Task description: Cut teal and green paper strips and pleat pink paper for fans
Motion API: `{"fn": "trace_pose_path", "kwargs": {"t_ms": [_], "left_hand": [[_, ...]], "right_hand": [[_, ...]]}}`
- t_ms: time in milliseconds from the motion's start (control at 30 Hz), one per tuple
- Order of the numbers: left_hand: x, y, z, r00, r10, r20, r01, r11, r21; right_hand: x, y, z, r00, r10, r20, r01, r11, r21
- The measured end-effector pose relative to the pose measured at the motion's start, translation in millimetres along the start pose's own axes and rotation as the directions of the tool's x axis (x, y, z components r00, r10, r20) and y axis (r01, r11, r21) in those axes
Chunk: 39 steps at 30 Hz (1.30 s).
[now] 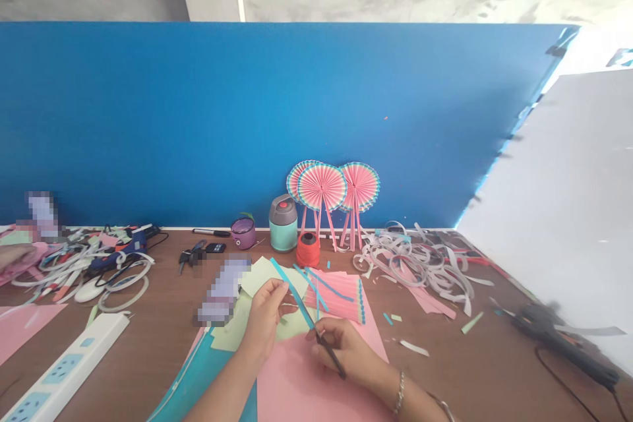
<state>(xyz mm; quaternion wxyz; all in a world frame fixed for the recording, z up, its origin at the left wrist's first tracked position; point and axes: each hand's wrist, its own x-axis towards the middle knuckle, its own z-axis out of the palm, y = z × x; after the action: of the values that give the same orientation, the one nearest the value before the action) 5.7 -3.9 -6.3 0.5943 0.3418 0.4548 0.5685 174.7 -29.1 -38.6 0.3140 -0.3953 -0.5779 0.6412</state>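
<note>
Above the broad pink sheet (316,382), my left hand (267,313) pinches the blue paper strip (293,291), which slants down to the dark scissors (330,355) gripped in my right hand (349,349), beside its fingers.

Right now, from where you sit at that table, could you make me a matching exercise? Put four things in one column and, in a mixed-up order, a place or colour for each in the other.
Column one
1. Scissors
2. Flask
3. Round fans
4. Power strip

Column two
A. Standing in front of the blue panel
B. At the lower left of the picture
C. In the right hand
D. Turquoise body with a grey lid

Right pairs
1-C, 2-D, 3-A, 4-B
</note>
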Motion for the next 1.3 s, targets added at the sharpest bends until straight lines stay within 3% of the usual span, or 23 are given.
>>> {"fn": "trace_pose_path", "kwargs": {"t_ms": [733, 1300], "left_hand": [[0.5, 0.3, -0.6, 1.000, 0.008, -0.009, -0.008, 1.000, 0.005], [1.8, -1.3, -1.5, 1.000, 0.016, 0.001, -0.016, 1.000, 0.019]], "right_hand": [[0.1, -6.5, 0.8, 0.999, 0.042, -0.025, -0.043, 0.998, -0.052], [-2.1, -7.1, 1.5, 0.999, -0.027, -0.032, 0.024, 0.996, -0.082]]}}
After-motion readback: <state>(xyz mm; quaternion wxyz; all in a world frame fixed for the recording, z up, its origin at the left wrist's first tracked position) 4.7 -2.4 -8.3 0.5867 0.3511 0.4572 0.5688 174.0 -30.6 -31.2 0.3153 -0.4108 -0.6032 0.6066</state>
